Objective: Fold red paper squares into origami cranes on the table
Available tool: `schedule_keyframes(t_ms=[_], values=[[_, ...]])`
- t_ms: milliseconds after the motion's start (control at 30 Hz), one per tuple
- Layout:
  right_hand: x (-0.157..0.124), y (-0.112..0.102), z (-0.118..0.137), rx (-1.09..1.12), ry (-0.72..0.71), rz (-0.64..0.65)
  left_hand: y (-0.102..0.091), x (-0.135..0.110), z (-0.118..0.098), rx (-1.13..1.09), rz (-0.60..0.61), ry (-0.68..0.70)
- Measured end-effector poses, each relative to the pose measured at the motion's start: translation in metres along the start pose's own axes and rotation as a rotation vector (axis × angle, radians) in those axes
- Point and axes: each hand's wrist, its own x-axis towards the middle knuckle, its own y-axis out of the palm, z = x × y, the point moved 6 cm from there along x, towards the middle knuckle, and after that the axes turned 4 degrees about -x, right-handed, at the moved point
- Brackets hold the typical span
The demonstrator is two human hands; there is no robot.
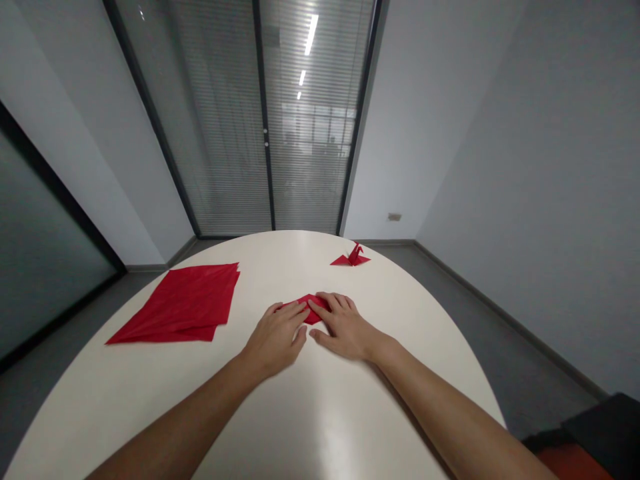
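A small folded piece of red paper (314, 315) lies flat on the white table, partly covered by my fingers. My left hand (279, 335) rests on its left side, fingers stretched out over the paper and thumb apart. From the right, my right hand (343, 325) lies on it with fingers spread. Both hands press the paper from above without gripping it. Beyond them, near the far edge, stands a folded red paper crane (353, 257) with its wings out.
A loose stack of red paper sheets (185, 303) lies on the left of the round white table (280, 427). Glass panels with blinds (225, 167) stand behind the table. A dark and red chair (600, 433) shows at the lower right.
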Motion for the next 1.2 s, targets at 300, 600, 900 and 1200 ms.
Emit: schedule_keyframes(t_ms=[300, 600, 900, 1200], values=[[0.003, 0.007, 0.003, 0.088, 0.008, 0.105, 0.021, -0.004, 0.017, -0.018, 0.154, -0.086], [0.005, 0.01, 0.002, 0.11, -0.025, 0.034, 0.018, -0.004, 0.013, -0.029, 0.14, -0.013], [0.005, 0.015, -0.004, 0.118, -0.046, 0.048, 0.021, -0.002, 0.022, 0.072, 0.096, -0.124], [0.005, 0.009, -0.006, 0.174, -0.126, -0.035, 0.013, -0.004, 0.023, 0.05, -0.028, -0.16]])
